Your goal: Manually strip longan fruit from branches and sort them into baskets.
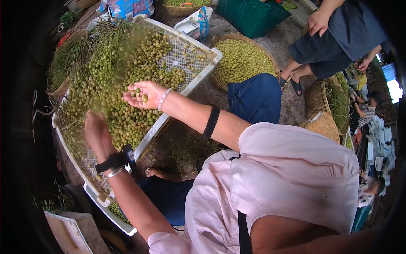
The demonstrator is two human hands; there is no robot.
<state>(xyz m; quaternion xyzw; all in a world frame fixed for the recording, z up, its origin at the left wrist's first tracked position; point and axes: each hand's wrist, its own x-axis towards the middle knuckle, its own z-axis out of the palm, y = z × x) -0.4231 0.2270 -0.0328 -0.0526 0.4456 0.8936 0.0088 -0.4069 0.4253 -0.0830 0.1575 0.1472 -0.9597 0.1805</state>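
My right hand (pixel 146 95), palm up with a beaded bracelet at the wrist, holds several small round green fruits (pixel 145 97) over a white plastic mesh tray (pixel 198 84). My left hand (pixel 96 130) is motion-blurred over the tray's near-left part; what its fingers hold is unclear. A black strap and a silver bangle circle that wrist. Yellow-green and brownish round fruits (pixel 133 119) are heaped in the tray, with thin green stems (pixel 109 47) piled towards its far-left side. A blurred streak crosses the air above the heap.
Beside the tray stands a wicker basket of fruits (pixel 245 57). Behind are a green plastic basket (pixel 250 19) and a white bag (pixel 193 23). Another person (pixel 323 47) stands at upper right near woven baskets (pixel 320 125). A pale box (pixel 77 231) lies lower left. More people are far right.
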